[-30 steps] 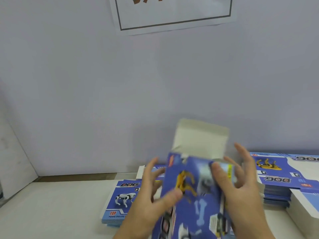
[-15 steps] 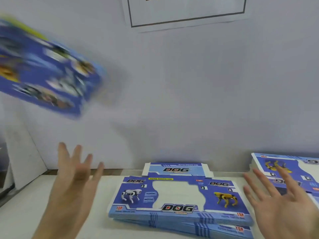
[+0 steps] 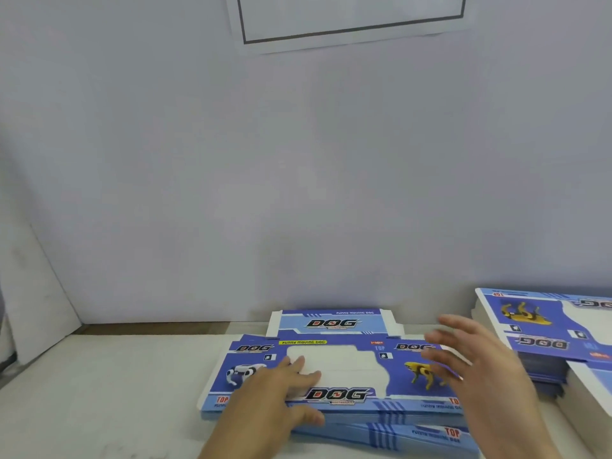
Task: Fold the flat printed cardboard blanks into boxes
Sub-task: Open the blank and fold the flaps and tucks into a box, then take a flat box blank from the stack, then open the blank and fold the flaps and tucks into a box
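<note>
The folded box that was flying off to the left half a second ago is gone from view, and both hands have dropped to the stack of flat DOG blanks (image 3: 334, 369) on the white table (image 3: 109, 392). Left hand (image 3: 268, 392) lies flat on the top blank with straight fingers; right hand (image 3: 477, 369) hovers spread over its right end, blurry, holding nothing. Looks like grabbing the next blank: peel off just one sheet. Second stack (image 3: 546, 329) sits right. No containers to see.
</note>
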`<act>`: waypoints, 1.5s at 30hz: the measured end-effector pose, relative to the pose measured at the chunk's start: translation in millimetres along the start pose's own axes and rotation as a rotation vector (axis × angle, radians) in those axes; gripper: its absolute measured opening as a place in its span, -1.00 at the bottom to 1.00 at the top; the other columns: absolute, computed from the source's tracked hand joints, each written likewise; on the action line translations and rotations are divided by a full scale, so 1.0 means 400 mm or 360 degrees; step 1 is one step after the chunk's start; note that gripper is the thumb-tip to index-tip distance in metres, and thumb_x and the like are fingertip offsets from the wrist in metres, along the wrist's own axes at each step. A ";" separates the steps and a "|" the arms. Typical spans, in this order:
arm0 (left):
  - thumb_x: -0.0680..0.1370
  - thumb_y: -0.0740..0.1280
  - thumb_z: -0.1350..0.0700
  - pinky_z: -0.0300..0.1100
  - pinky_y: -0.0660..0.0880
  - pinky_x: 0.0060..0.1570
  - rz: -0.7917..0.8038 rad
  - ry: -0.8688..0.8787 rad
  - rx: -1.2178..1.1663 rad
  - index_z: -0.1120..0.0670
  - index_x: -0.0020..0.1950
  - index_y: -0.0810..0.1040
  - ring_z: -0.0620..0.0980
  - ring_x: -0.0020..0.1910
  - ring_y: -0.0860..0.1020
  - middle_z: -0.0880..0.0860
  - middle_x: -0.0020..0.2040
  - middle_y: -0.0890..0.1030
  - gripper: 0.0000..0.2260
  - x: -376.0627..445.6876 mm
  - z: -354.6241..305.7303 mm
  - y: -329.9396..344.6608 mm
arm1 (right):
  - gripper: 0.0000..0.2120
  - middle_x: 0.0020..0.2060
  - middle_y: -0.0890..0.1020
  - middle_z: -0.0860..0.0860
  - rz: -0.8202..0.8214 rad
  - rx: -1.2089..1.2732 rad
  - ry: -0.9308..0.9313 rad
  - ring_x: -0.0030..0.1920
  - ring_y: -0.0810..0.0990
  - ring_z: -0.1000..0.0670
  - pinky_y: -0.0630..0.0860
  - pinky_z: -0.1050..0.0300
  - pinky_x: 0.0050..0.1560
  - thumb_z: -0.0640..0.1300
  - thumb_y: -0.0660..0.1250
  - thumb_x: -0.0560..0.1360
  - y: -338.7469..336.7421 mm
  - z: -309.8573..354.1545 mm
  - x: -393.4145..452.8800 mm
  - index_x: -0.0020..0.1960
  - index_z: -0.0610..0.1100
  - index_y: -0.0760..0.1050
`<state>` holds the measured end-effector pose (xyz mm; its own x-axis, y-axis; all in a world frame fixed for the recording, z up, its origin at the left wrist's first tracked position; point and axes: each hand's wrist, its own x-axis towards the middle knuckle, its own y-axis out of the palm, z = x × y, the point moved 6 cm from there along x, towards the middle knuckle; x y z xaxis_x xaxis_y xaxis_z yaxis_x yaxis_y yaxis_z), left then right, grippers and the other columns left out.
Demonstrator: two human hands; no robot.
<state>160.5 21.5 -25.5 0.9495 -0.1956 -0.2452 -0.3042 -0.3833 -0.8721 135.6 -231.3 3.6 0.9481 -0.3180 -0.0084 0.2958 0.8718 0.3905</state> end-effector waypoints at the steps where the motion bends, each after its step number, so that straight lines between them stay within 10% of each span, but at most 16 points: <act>1: 0.56 0.39 -0.13 0.04 0.10 0.54 0.0007 -0.0003 0.0015 -0.29 0.53 0.25 -0.02 0.61 0.04 -0.19 0.61 0.09 -0.42 -0.005 -0.002 -0.004 | -0.75 -0.31 0.66 -0.17 0.0059 -0.0021 0.0003 -0.38 0.62 -0.10 0.46 -0.05 -0.18 -0.30 0.18 0.61 0.011 0.000 -0.002 -0.07 -0.19 0.63; 6: 0.66 0.18 -0.15 -0.13 0.26 0.47 -0.0454 0.0192 -0.0113 -0.32 0.45 0.37 -0.18 0.51 0.27 -0.26 0.50 0.36 -0.66 -0.036 -0.009 -0.060 | -0.86 -0.33 0.66 -0.29 0.0826 -0.0369 0.0196 -0.41 0.61 -0.14 0.56 0.10 -0.35 -0.23 0.39 0.42 0.126 0.010 -0.063 -0.24 -0.23 0.70; 8: 0.68 0.07 -0.14 -0.32 0.41 0.20 -0.0875 0.0222 -0.0016 -0.33 0.41 0.39 -0.19 0.26 0.50 -0.21 0.31 0.57 -0.68 -0.065 -0.027 -0.106 | -0.70 -0.18 0.74 -0.17 0.1077 -0.0861 0.0423 -0.24 0.71 -0.08 0.61 0.14 -0.21 0.08 0.40 0.43 0.154 -0.020 -0.104 -0.12 -0.14 0.73; 10: 0.62 -0.09 -0.22 -0.33 0.46 -0.02 -0.1166 0.0256 0.0025 -0.35 0.40 0.38 -0.15 0.03 0.58 -0.16 0.10 0.65 -0.58 -0.093 -0.061 -0.134 | -0.34 0.06 0.72 0.08 0.0997 -0.1127 0.0431 -0.02 0.70 0.10 0.66 0.18 -0.05 0.44 0.47 0.26 0.174 -0.041 -0.121 0.22 0.07 0.61; 13: 0.60 -0.14 -0.32 -0.21 0.51 -0.01 -0.1085 0.0619 -0.0202 -0.40 0.37 0.38 -0.17 -0.04 0.58 -0.19 -0.02 0.66 -0.56 -0.115 -0.136 -0.127 | 0.06 0.25 0.56 0.19 0.0559 -0.0479 0.0157 0.17 0.62 0.07 0.67 -0.05 0.06 0.46 0.53 0.07 0.204 -0.032 -0.101 0.49 0.33 0.22; 17: 0.53 0.28 -0.25 -0.38 0.43 0.18 -0.0534 0.0994 -0.0458 -0.26 0.31 0.54 -0.34 0.18 0.51 -0.29 0.19 0.61 -0.64 -0.119 -0.237 -0.073 | -0.92 -0.26 0.67 0.10 -0.0087 -0.0131 -0.0316 -0.10 0.60 -0.10 0.54 -0.10 -0.02 0.02 0.47 0.49 0.127 0.021 -0.066 -0.07 0.21 0.65; 18: 0.53 0.32 -0.24 -0.48 0.37 0.19 -0.0544 0.0975 -0.0539 -0.22 0.28 0.60 -0.44 0.22 0.46 -0.38 0.20 0.58 -0.66 -0.119 -0.238 -0.078 | -0.83 -0.31 0.67 0.05 -0.0185 -0.0239 -0.0355 -0.13 0.60 -0.15 0.54 -0.14 -0.03 -0.11 0.40 0.56 0.092 0.039 -0.054 -0.14 0.14 0.65; 21: 0.43 0.32 -0.24 -0.48 0.40 0.18 -0.0967 0.0758 -0.0861 -0.19 0.25 0.58 -0.39 0.23 0.46 -0.40 0.20 0.56 -0.59 -0.131 -0.187 -0.136 | -0.90 -0.20 0.69 -0.16 -0.0083 -0.0388 -0.0409 -0.09 0.68 -0.25 0.58 -0.13 -0.07 -0.03 0.41 0.49 0.025 0.107 -0.048 -0.09 -0.06 0.60; 24: 0.29 0.29 -0.28 -0.70 0.31 -0.04 -0.1295 0.0563 -0.1218 -0.27 0.34 0.35 -0.50 0.20 0.39 -0.45 0.27 0.36 -0.39 -0.146 -0.140 -0.179 | -0.52 -0.07 0.74 0.13 0.0022 -0.0418 -0.0578 -0.08 0.71 0.11 0.59 0.10 -0.07 0.06 0.43 0.28 0.001 0.142 -0.044 0.19 0.06 0.53; 29: 0.18 0.38 -0.28 -0.53 0.50 -0.15 -0.0930 0.0627 -0.1548 -0.28 0.28 0.35 -0.25 0.25 0.52 -0.25 0.26 0.53 -0.33 -0.137 -0.164 -0.153 | -0.48 -0.02 0.67 0.33 0.0088 -0.0420 -0.0910 -0.02 0.64 0.30 0.51 0.50 -0.08 0.16 0.46 0.42 0.072 0.142 -0.079 0.31 0.20 0.34; 37: 0.15 0.49 -0.36 -0.51 0.49 -0.02 -0.0679 0.0758 -0.1295 -0.48 0.38 0.24 -0.39 0.15 0.55 -0.46 0.19 0.53 -0.17 -0.152 -0.243 -0.087 | -0.45 0.11 0.56 0.18 0.0123 -0.0041 -0.0657 0.15 0.55 0.09 0.47 0.21 0.20 0.05 0.43 0.40 0.118 0.095 -0.050 0.31 0.31 0.30; 39: 0.20 0.49 -0.34 -0.48 0.52 -0.02 -0.0764 0.0763 -0.1283 -0.47 0.32 0.27 -0.30 0.12 0.59 -0.43 0.15 0.55 -0.27 -0.150 -0.250 -0.082 | -0.40 0.09 0.54 0.03 0.0087 -0.0101 -0.0637 -0.05 0.54 0.29 0.47 0.42 -0.02 0.06 0.53 0.33 0.115 0.101 -0.041 0.25 0.19 0.30; 40: 0.19 0.53 -0.35 -0.46 0.53 -0.02 -0.0824 0.0728 -0.1320 -0.46 0.28 0.29 -0.30 0.10 0.60 -0.45 0.12 0.55 -0.28 -0.150 -0.244 -0.091 | -0.34 0.10 0.53 0.02 0.0071 -0.0113 -0.0621 -0.09 0.53 0.38 0.44 0.45 -0.04 -0.12 0.05 0.15 0.114 0.107 -0.042 0.24 0.20 0.28; 41: 0.17 0.57 -0.35 -0.46 0.53 -0.02 -0.0902 0.0681 -0.1362 -0.44 0.23 0.32 -0.31 0.08 0.60 -0.48 0.10 0.54 -0.29 -0.151 -0.237 -0.103 | -0.19 0.19 0.52 0.08 0.0068 -0.0123 -0.0586 -0.03 0.52 0.44 0.42 0.45 0.03 0.38 0.23 0.05 0.117 0.110 -0.052 0.29 0.24 0.25; 45: 0.06 0.52 -0.32 -0.43 0.57 -0.11 -0.1491 0.0445 -0.1446 -0.26 0.20 0.44 -0.31 -0.12 0.66 -0.36 -0.07 0.66 -0.27 -0.177 -0.171 -0.159 | -0.30 0.22 0.48 0.18 -0.0058 -0.0504 -0.0844 0.23 0.47 0.26 0.42 0.15 0.28 0.25 0.41 0.45 0.137 0.119 -0.114 0.50 0.22 0.19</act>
<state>107.6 -1.8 76.3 0.8126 0.3348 0.4771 0.4035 -0.9138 -0.0460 103.0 -186.6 69.1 0.7736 -0.4208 0.4738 0.4243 0.8993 0.1058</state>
